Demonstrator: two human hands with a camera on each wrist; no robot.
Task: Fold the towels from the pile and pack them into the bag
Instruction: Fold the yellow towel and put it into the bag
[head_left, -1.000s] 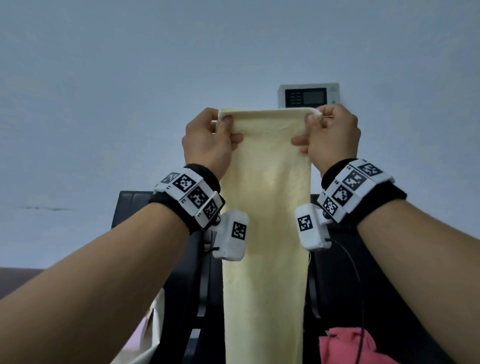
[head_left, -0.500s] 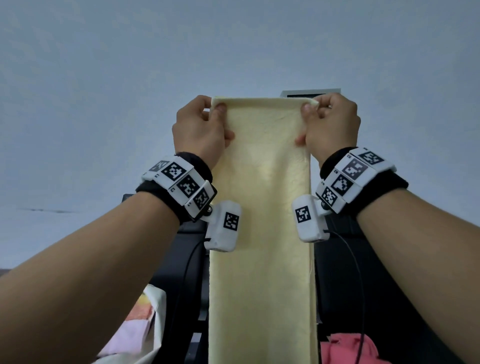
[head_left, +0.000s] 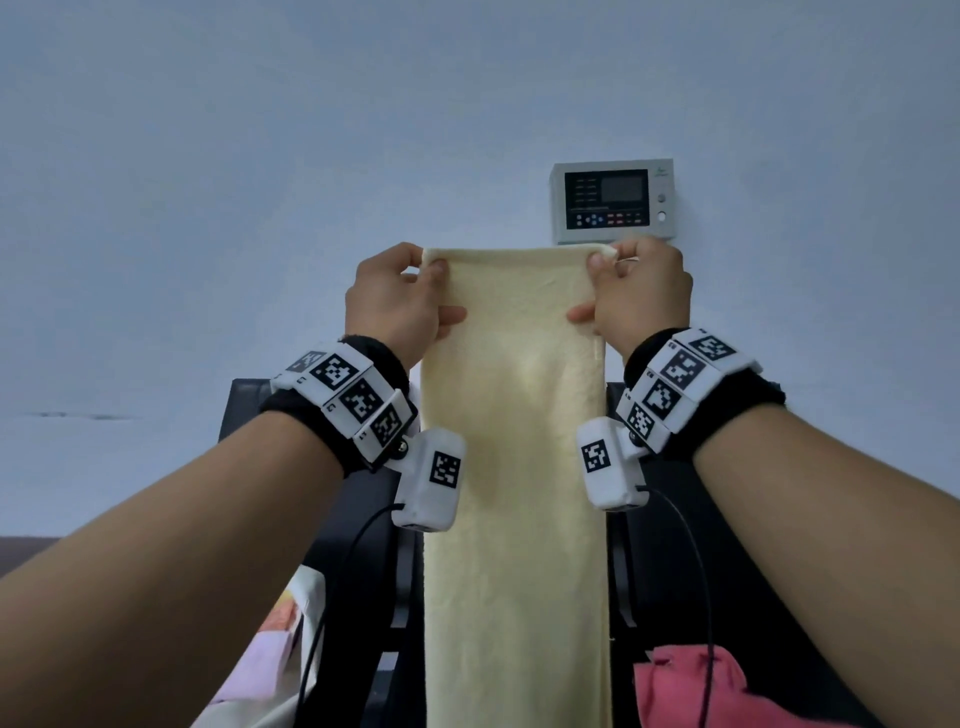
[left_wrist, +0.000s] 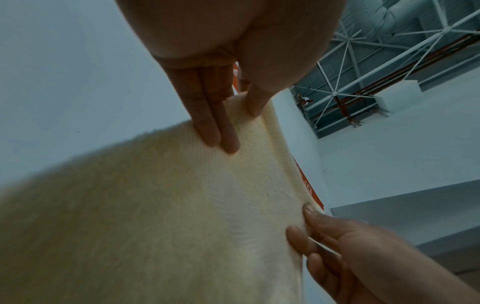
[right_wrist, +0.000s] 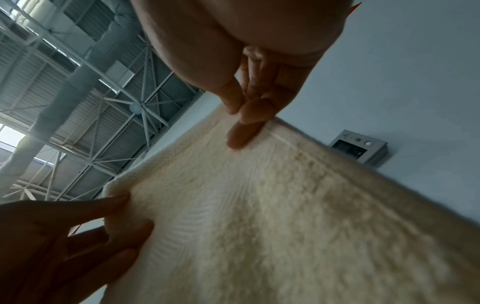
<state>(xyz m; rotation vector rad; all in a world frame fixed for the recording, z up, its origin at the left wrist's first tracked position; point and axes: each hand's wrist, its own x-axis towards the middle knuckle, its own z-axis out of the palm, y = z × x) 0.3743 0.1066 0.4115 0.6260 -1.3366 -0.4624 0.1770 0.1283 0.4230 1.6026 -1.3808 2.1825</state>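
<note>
A pale yellow towel (head_left: 511, 467) hangs lengthwise in front of me, held up by its top edge. My left hand (head_left: 400, 301) pinches the top left corner, thumb in front and fingers behind. At the top right corner, my right hand (head_left: 636, 296) pinches in the same way. In the left wrist view the yellow towel (left_wrist: 155, 216) fills the lower frame under my left hand (left_wrist: 228, 121); in the right wrist view the yellow towel (right_wrist: 285, 216) stretches under my right hand (right_wrist: 241, 121). The towel's lower end is out of view.
A red towel (head_left: 691, 686) lies at the lower right. A white bag (head_left: 291, 649) with a coloured print shows at the lower left. A black chair back (head_left: 675, 519) stands behind the towel. A wall control panel (head_left: 613, 200) hangs above my right hand.
Both hands have come down with the towel since half a second ago, so the wall panel shows fully above them. The grip on the corners is the same.
</note>
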